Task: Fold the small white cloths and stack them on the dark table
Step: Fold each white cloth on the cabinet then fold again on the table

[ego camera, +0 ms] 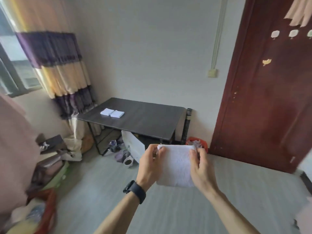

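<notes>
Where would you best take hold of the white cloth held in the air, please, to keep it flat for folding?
At its two top corners, coming in from each side edge. The white cloth hangs as a limp, flat rectangle, so pinching both upper corners probably lets its weight pull it smooth. The left hand and right hand pinch it there now.

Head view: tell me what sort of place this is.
Likely a room in a home: a striped curtain by the window, a dark table with folded cloths, and a red-brown door.
</notes>
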Motion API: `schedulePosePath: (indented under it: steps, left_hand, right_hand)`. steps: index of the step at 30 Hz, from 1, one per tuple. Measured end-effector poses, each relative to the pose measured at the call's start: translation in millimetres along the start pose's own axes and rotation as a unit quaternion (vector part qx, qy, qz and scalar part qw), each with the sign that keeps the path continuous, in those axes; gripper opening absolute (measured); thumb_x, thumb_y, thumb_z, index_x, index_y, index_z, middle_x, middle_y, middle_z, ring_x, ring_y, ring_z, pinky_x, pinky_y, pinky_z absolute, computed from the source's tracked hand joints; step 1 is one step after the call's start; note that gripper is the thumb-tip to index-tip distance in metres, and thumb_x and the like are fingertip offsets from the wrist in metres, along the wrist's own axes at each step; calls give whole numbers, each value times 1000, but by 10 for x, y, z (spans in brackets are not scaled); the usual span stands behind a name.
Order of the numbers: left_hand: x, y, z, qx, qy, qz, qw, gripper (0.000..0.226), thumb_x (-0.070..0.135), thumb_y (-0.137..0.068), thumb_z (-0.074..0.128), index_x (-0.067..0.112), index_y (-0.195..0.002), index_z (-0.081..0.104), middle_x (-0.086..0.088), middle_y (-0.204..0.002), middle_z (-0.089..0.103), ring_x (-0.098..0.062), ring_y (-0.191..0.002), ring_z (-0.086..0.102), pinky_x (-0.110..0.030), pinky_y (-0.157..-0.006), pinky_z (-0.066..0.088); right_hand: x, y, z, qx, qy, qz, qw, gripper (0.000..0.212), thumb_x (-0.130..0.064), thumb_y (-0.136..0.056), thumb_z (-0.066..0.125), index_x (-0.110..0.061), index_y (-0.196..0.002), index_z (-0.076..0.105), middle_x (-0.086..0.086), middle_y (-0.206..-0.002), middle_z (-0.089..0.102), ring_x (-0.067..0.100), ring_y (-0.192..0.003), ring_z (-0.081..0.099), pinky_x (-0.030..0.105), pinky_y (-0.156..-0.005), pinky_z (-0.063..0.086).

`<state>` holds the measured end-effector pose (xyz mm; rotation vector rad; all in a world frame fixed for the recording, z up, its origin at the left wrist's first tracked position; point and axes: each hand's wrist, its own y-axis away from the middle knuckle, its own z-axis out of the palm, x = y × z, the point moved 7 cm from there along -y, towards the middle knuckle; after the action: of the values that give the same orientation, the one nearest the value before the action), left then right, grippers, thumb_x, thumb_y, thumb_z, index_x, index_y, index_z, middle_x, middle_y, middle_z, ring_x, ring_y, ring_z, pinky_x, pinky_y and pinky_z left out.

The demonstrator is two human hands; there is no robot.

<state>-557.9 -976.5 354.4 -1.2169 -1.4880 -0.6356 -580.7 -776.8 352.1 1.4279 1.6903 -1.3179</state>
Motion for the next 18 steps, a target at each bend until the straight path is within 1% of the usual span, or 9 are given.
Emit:
schedulePosePath:
  steps: [2, 4, 5, 8, 10, 12, 15, 16, 18]
  left_hand:
    - [-230, -339, -485, 12, -13, -7, 1000, 21, 34, -98, 57, 14, -90, 60, 7, -81, 61, 1, -62, 45, -12, -56, 37]
    - [-441, -655, -898, 25, -22, -15, 999, 22, 35, -98, 57, 15, -90, 61, 4, -84, 64, -1, -65, 45, -13, -59, 38]
    - [-542, -814, -1085, 36, -21, -22, 999, 22, 37, -98, 57, 17, -88, 61, 6, -84, 64, 0, -65, 46, -13, -60, 38]
    - [-875, -1259, -1547, 67, -13, -55, 996, 37, 45, -96, 57, 18, -72, 51, 13, -64, 45, -3, -57, 37, -17, -52, 32]
    - [-1133, -1530, -1766, 66, 2, -89, 994, 46, 53, -94, 55, 19, -66, 41, 14, -60, 37, -9, -57, 32, -24, -53, 26]
    - [-1377, -1793, -1959, 65, 26, -112, 991, 48, 55, -94, 56, 21, -64, 39, 13, -60, 36, -11, -58, 31, -27, -54, 25]
    - [-1683, -2234, -2164, 47, 85, -146, 985, 39, 47, -95, 61, 18, -70, 55, 10, -63, 49, -11, -58, 43, -26, -53, 38]
    - [-1779, -2407, -2216, 40, 104, -154, 982, 33, 42, -96, 62, 16, -74, 61, 8, -67, 55, -12, -62, 51, -29, -57, 46]
    - [-1943, -2748, -2323, 39, 126, -166, 977, 25, 35, -97, 62, 14, -84, 66, 5, -74, 64, -12, -70, 60, -33, -65, 52]
  right_hand:
    - [-168, -211, 585, -10, 8, -9, 1000, 25, -35, -101, 46, -19, -82, 50, -6, -63, 52, 9, -60, 50, 25, -57, 35]
    - [-368, -393, 1114, -25, 2, -10, 1000, 26, -35, -101, 46, -19, -81, 49, -4, -61, 56, 6, -61, 55, 20, -52, 35]
    - [-452, -480, 1368, -37, -9, -9, 999, 27, -36, -101, 46, -17, -82, 50, -2, -63, 59, 3, -64, 56, 17, -54, 37]
    - [-651, -734, 2046, -74, -37, 1, 997, 32, -36, -102, 45, -9, -86, 51, 7, -71, 63, -1, -63, 55, 11, -55, 38]
    - [-697, -938, 2465, -92, -51, 7, 994, 32, -37, -102, 46, -9, -86, 52, 8, -73, 64, 3, -65, 56, 12, -56, 39]
    - [-692, -1167, 2875, -111, -53, 13, 992, 32, -39, -101, 46, -12, -85, 52, 9, -71, 64, 9, -68, 57, 17, -57, 41]
    - [-620, -1541, 3475, -137, -60, 24, 988, 34, -42, -100, 46, -15, -83, 52, 14, -70, 64, 17, -66, 55, 24, -56, 42]
    - [-586, -1684, 3680, -142, -64, 29, 987, 34, -42, -100, 46, -14, -82, 52, 14, -70, 64, 16, -66, 54, 23, -56, 41]
    - [-529, -1950, 4063, -151, -71, 31, 986, 33, -41, -100, 47, -15, -82, 53, 11, -71, 64, 17, -65, 54, 21, -55, 41]
